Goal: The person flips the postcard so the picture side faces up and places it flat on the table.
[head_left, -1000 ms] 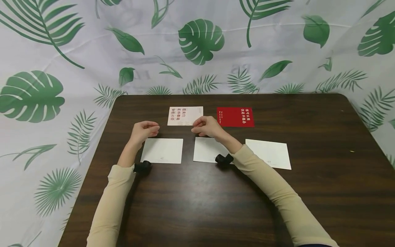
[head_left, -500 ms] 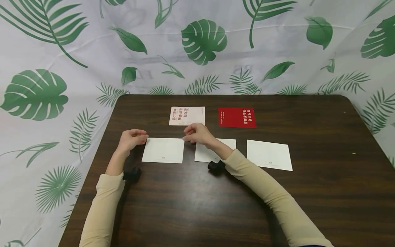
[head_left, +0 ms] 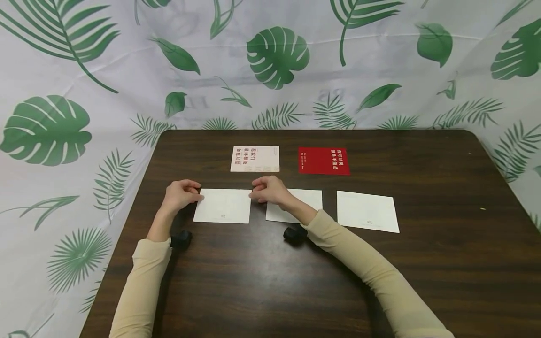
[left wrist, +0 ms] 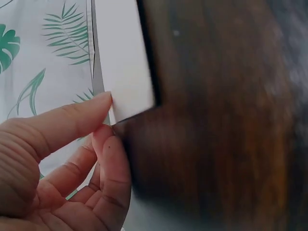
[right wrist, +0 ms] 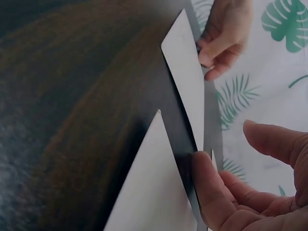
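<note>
A white card (head_left: 222, 206) with a small mark near its front edge lies leftmost in the front row on the table. My left hand (head_left: 179, 195) is at its left edge; in the left wrist view the thumb and a finger pinch the card's corner. My right hand (head_left: 270, 191) is at the same card's far right corner, one fingertip right at it. In the right wrist view its thumb and forefinger stand apart. The middle white card (head_left: 310, 199) is partly hidden under my right hand and wrist.
Another white card (head_left: 367, 211) lies at the right of the row, slightly turned. Behind the row lie a pale pink card (head_left: 270, 157) with red characters and a red card (head_left: 317, 162) with white characters. A leaf-print cloth (head_left: 304, 94) hangs behind the dark wooden table (head_left: 262, 281).
Both hands have moved leftward and nearer to the front, onto the left white card's two sides. My right hand has come away from the pink card, uncovering its corner.
</note>
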A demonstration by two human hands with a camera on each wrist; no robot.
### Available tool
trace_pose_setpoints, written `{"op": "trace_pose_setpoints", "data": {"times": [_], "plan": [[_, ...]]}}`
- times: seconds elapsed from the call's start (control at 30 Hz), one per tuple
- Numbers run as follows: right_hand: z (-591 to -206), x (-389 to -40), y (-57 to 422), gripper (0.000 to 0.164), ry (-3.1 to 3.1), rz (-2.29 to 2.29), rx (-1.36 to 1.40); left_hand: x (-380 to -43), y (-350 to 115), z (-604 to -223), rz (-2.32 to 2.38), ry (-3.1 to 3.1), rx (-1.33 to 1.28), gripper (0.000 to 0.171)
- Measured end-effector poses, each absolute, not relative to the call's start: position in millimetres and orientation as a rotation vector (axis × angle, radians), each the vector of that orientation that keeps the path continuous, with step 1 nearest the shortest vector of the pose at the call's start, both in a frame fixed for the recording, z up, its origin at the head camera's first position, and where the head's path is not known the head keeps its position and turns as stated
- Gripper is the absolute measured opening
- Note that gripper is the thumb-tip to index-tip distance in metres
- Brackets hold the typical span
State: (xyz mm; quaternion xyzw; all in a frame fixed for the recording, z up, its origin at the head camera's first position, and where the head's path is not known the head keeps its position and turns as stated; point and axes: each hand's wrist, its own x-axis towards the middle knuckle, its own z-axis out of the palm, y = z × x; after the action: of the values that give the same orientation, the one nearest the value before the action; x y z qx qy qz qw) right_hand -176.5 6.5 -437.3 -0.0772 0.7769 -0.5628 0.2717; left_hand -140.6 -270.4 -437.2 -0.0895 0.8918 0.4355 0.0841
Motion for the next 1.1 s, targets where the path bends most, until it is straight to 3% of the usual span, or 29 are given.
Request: {"op": "trace_pose_setpoints", "data": {"times": [0.6, 1.1], "plan": [[-440.1, -175.5, 6.4, 0.042, 2.08, -1.52, -0.179, -143.4, -263.6, -439.3, 1.12, 2.753, -0.207, 0.028], [-441.8, -180.7, 2.0, 0.041, 2.061, -1.51, -0.124, -140.9, -272.4, -440.9, 1.394, 2.63, -0.17, 0.028]]}}
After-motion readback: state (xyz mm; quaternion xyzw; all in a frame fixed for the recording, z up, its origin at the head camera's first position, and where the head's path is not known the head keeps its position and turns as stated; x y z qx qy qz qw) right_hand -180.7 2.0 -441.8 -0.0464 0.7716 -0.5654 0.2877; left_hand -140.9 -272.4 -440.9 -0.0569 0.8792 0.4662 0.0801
